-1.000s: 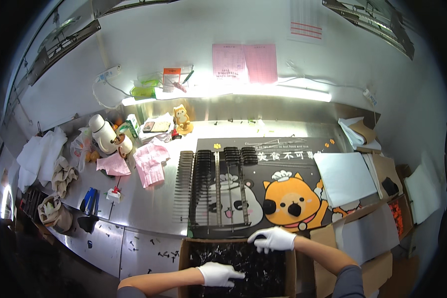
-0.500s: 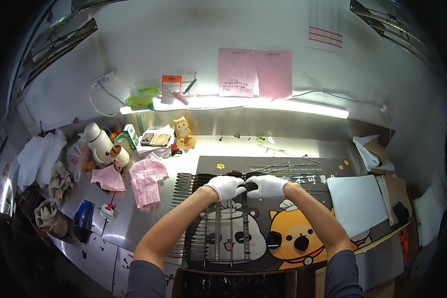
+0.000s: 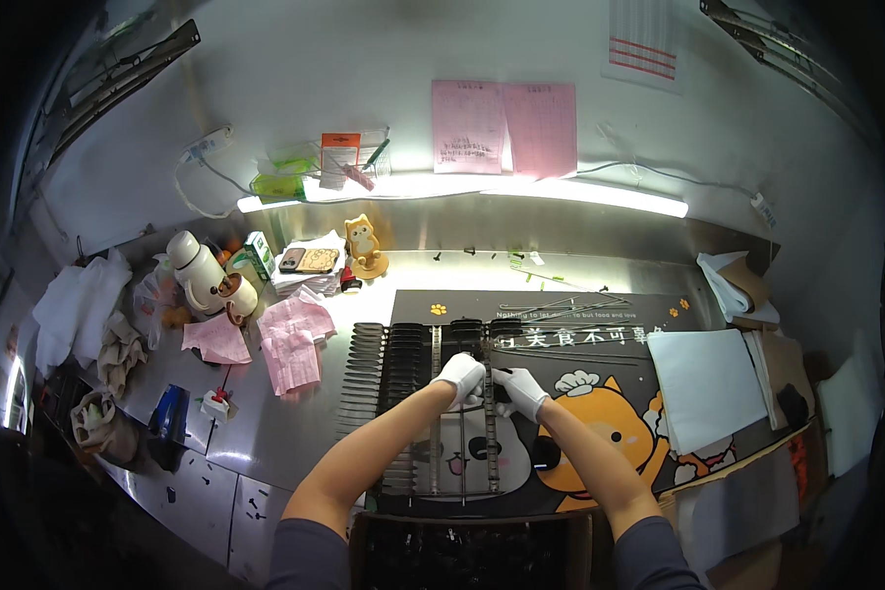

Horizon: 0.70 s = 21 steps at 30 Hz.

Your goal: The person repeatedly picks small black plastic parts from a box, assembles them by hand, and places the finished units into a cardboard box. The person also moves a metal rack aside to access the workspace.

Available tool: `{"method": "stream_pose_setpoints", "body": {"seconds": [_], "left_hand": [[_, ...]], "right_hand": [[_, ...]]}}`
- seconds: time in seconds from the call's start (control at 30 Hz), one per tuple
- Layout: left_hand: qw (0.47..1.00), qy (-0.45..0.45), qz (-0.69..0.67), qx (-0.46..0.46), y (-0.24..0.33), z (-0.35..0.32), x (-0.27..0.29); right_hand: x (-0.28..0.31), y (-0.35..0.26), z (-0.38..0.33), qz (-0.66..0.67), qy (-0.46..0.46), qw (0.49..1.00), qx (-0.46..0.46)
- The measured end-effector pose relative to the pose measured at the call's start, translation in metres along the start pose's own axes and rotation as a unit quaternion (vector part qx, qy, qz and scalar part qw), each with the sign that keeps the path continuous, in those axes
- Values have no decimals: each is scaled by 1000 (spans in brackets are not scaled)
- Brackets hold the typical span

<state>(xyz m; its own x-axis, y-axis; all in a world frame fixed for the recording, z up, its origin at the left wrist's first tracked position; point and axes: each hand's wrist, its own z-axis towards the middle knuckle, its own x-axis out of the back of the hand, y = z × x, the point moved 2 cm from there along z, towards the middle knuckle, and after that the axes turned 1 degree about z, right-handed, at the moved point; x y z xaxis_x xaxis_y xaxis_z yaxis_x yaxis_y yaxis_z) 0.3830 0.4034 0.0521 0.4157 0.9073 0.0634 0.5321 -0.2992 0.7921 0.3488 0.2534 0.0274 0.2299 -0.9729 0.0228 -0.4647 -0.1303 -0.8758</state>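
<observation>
Both hands wear white gloves and meet over the cartoon mat [image 3: 600,442]; the left hand [image 3: 459,378] is curled shut around the upper part of a long dark strip of small parts [image 3: 489,433], and the right hand [image 3: 521,390] pinches the same strip just beside it, fingers closed, the two gloves almost touching; the strip runs from the hands down the mat toward the person, straight and flat on the mat's left half; other like strips [image 3: 433,423] lie parallel to it on that side of the mat, and further rows of dark strips [image 3: 362,374] spread past the mat's left edge onto the bare steel bench [image 3: 265,433]; near the mat's far edge lie several thin metal rods [image 3: 560,307]; a stack of white sheets [image 3: 708,383] covers the mat's right end; below the mat's near edge stands an open cardboard box of dark parts [image 3: 462,551]; left of the mat, well apart, lie pink papers [image 3: 290,339], and beyond them a white kettle [image 3: 192,261] with a cup; behind the mat's far left corner stands a small orange cat figure [image 3: 364,246], with a phone [image 3: 305,261] on papers beside it; above the mat, on the wall, hang two pink sheets [image 3: 501,128] over a long strip light [image 3: 521,189].
</observation>
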Motion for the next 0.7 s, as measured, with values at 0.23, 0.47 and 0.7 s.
{"method": "stream_pose_setpoints", "body": {"seconds": [0.23, 0.47, 0.7], "left_hand": [[977, -126, 29, -169, 30, -94, -5], [958, -241, -34, -150, -54, -203, -22], [983, -162, -4, -87, -173, -246, -60]], "right_hand": [[42, -35, -53, -80, 10, 988, 132], [-60, -36, -197, -450, 31, 804, 388], [-111, 60, -247, -439, -66, 858, 260]]}}
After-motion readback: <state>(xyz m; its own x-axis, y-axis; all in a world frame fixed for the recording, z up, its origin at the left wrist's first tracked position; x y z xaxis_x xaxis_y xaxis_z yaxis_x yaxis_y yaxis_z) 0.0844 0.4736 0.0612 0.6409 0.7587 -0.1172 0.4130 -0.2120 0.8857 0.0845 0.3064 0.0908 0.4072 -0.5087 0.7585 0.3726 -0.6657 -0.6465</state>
